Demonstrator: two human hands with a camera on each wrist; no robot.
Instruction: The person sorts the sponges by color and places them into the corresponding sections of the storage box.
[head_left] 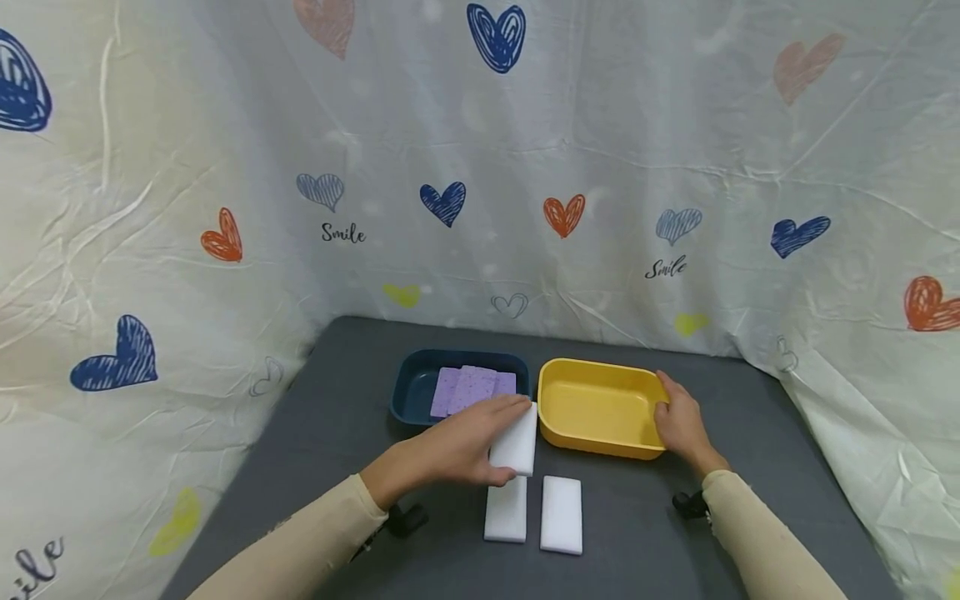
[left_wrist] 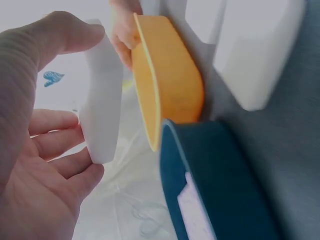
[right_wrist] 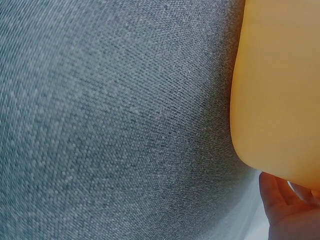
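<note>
My left hand (head_left: 461, 442) pinches a white sponge block (head_left: 517, 442) between thumb and fingers, raised above the table just in front of the two tubs. In the left wrist view that block (left_wrist: 102, 95) appears nearly edge-on. My right hand (head_left: 684, 423) grips the right end of a yellow tub (head_left: 600, 443), whose inside shows nothing in it. Two more white sponge blocks (head_left: 561, 517) lie flat on the table, the left one (head_left: 506, 518) partly covered by the held block. Purple speckled sponges (head_left: 474, 387) lie in the dark blue tub (head_left: 408, 400).
Both tubs stand side by side on the dark grey table (head_left: 352, 358), the blue one to the left. A white curtain (head_left: 495, 125) printed with hearts hangs behind the table and along its sides.
</note>
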